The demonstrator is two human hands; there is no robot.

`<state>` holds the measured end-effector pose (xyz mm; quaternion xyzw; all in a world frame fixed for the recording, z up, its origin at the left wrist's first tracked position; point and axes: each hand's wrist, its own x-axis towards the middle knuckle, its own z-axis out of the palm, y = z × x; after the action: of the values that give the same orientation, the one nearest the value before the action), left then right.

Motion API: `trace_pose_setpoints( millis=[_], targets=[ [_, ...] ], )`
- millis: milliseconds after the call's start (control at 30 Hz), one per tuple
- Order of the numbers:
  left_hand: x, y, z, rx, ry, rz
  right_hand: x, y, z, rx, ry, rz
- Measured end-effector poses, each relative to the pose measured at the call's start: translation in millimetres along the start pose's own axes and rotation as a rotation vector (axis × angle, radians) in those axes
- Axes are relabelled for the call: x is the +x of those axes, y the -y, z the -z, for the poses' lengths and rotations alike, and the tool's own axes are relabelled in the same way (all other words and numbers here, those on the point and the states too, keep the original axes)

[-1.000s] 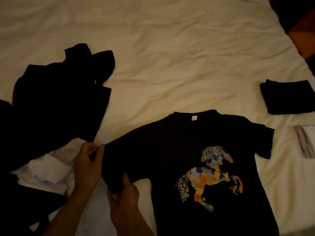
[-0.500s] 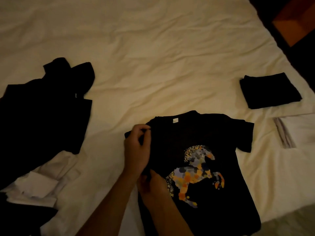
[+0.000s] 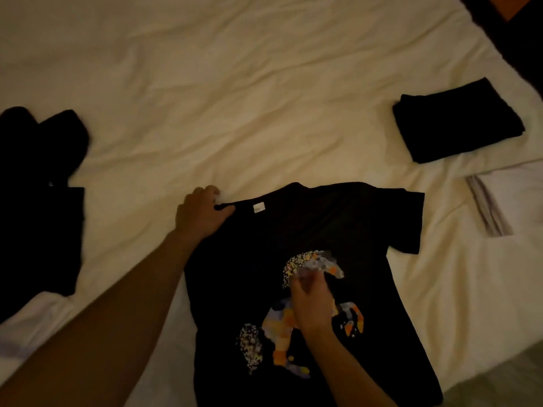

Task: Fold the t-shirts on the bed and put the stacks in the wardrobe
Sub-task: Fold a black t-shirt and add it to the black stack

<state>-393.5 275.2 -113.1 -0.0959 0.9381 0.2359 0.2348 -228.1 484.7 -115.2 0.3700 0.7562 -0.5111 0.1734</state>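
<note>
Rumpled cream bed (image 3: 264, 92) fills the dim room. Near its front edge lies the black printed t-shirt (image 3: 338, 230), left side folded in. By the right edge sits a folded black stack (image 3: 458, 121). Her left hand (image 3: 199, 214) grips the shirt's shoulder; the right hand (image 3: 313, 304), blurred, I cannot tell.

Head view: worn high over bed (image 3: 235, 83), near its foot edge.
Facing: forward, downward.
Nearness: close.
</note>
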Motion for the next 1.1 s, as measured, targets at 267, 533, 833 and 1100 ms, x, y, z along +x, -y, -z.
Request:
trace_pose_setpoints(
  millis=[267, 533, 833, 1100],
  targets=[
    [14, 9, 1, -0.053, 0.151, -0.058, 150, 130, 50, -1.107, 0.086, 0.662],
    [14, 20, 1, -0.223, -0.104, -0.171, 182, 160, 37, -1.033, 0.260, 0.614],
    [8, 15, -15, -0.190, -0.275, -0.108, 188, 151, 62, -0.762, 0.193, 0.614],
    [25, -97, -38, -0.018, -0.142, -0.373, 199, 75, 208, -0.442, -0.228, 0.289]
  ],
)
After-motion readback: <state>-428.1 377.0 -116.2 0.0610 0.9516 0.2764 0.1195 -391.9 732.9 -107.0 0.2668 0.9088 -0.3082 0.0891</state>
